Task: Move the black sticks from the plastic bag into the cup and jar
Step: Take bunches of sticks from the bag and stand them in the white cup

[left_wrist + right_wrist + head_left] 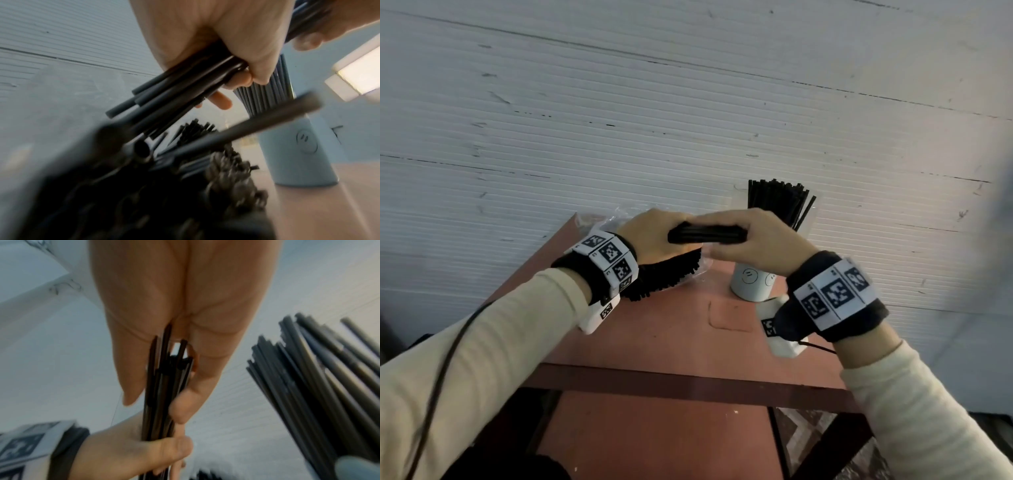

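Both hands hold one bundle of black sticks (705, 236) level above the table. My left hand (661, 233) grips its left end and my right hand (743, 236) pinches its right end between thumb and fingers. In the left wrist view the left hand (226, 73) curls round the bundle (164, 100). The right wrist view shows the right hand (174, 378) on the same bundle (162, 394). Below the left hand lies the clear plastic bag (626, 214) with many sticks (671, 277) in it. A pale cup (753, 281) with a smiley face holds several upright sticks (777, 202). I cannot make out a jar.
The red-brown table (688, 335) is small, with its near edge over a dark crossbar (688, 380). A white ribbed wall (688, 102) stands right behind the table. A black cable (448, 342) runs along my left sleeve.
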A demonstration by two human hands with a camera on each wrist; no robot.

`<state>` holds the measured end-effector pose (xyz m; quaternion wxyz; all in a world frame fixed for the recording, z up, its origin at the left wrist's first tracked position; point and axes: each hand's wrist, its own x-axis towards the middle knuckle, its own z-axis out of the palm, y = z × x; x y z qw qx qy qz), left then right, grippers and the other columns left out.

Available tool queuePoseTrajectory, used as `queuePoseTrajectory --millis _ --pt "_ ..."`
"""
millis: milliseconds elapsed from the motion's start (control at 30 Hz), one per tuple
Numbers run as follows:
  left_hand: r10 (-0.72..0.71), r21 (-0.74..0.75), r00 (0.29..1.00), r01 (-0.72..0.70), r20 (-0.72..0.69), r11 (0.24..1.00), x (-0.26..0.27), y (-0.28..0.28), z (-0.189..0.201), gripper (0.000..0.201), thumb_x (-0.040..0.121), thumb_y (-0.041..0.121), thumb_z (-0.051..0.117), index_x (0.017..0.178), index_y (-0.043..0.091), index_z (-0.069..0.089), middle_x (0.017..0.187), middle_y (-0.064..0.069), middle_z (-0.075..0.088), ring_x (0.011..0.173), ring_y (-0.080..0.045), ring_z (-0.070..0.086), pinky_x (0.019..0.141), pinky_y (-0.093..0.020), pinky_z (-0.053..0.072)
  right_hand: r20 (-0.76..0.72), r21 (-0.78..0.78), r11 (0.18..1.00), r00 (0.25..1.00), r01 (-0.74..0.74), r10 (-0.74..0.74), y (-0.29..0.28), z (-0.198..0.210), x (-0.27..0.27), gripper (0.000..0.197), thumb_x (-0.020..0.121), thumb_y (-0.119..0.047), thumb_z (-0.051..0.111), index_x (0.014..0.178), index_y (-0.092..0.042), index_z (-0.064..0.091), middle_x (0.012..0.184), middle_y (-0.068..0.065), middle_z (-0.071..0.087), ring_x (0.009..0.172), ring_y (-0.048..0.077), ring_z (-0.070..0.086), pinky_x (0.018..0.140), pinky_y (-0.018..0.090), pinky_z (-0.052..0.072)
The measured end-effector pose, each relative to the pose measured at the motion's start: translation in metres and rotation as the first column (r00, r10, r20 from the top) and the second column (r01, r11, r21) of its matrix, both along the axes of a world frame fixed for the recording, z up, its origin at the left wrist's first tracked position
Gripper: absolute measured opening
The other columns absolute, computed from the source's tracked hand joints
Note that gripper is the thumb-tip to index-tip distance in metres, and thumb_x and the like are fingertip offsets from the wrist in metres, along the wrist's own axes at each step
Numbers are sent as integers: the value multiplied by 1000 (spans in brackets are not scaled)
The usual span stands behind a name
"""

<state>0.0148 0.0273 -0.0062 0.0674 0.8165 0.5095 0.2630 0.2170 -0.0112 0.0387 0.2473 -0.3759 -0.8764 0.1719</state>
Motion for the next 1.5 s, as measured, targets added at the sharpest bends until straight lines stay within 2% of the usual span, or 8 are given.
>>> queuePoseTrajectory --millis 233,467,567,700,967,1200,1333,1500 --pt "-77 -30 881 102 467 994 46 -17 29 31 88 41 65 70 18 53 63 6 57 55 -3 54 58 -17 42 -494 278 957 867 87 65 -20 44 9 51 87 -26 68 135 -29 50 127 -6 53 117 8 54 95 31 51" --pt "-82 -255 713 352 696 901 82 -17 -7 17 85 29 71 87 12 68 81 -8 70 78 -11 66 83 -24 51 -290 375 914 956 155 -43 -5 25 -1 36 91 -11 54 127 -13 53 122 -1 59 112 8 56 96 21 45" --pt "-56 -402 758 406 650 821 80 -15 -21 27 84 12 72 100 -8 65 94 -20 70 94 -20 67 88 -24 49 -64 331 929 986 164 -152 7 -3 3 33 92 -17 55 125 -13 58 121 2 61 117 17 51 93 15 31" --pt "-45 -484 776 437 629 758 77 -14 -23 23 84 9 72 102 -3 66 107 -20 70 105 -24 66 89 -20 52 -91 351 921 985 171 -148 8 -13 4 36 91 -18 56 126 -12 57 125 2 59 121 23 47 98 20 28" --pt "-121 -368 724 479 679 797 80 -20 -11 39 93 40 56 66 13 48 65 -2 50 74 -17 62 88 -34 50 -280 375 879 940 296 -197 -10 6 25 70 84 -50 66 142 -19 41 140 -1 44 132 15 39 109 30 33" --pt "-458 -442 755 649 469 619 90 -38 3 34 95 22 59 64 9 59 64 -4 60 73 -23 63 83 -38 53 -182 -22 986 969 165 -166 -19 -1 41 52 69 -50 80 108 -18 65 99 -12 61 96 0 58 81 16 48" --pt "-427 -415 790 601 441 683 98 -38 -1 28 88 27 69 82 1 65 72 -5 67 73 -14 65 80 -32 52 -194 18 996 977 88 -82 -18 -5 43 25 83 -22 72 81 2 65 75 16 66 71 25 64 68 41 53" --pt "-147 -276 729 427 669 861 102 -15 -6 85 50 51 87 120 26 45 112 3 64 105 -11 63 90 -30 51 -474 95 960 860 263 -189 -8 24 64 22 82 -9 70 80 10 59 68 14 59 63 10 56 61 29 50"
